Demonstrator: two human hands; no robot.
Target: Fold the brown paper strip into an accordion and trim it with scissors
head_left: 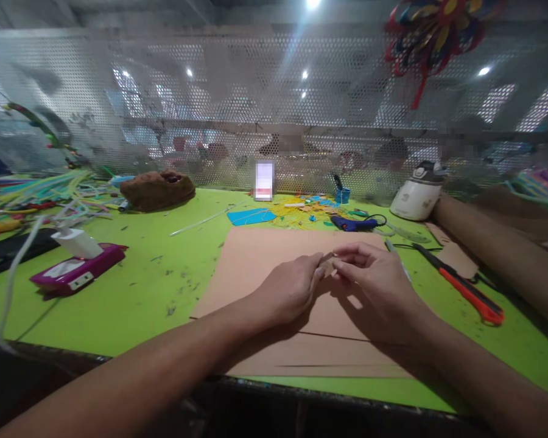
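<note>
Both of my hands meet above a stack of brown card sheets (256,255) on the green table. My left hand (290,289) is closed, its thumb and fingers pinching one end of a small brown card strip (329,260). From the other side, my right hand (377,280) grips the same strip between thumb and fingertips, its other fingers curled. The fingers partly cover the strip, so its full shape is hidden. Beside my right hand lies a utility knife (470,295) with a red-orange and black handle.
A blue glue gun (356,223), yellow scraps (292,213) and a blue sheet (251,216) lie beyond the card. At left are a purple power strip (84,267) and brown pouch (158,191). Another person's arm (497,243) rests at right near a white container (413,201).
</note>
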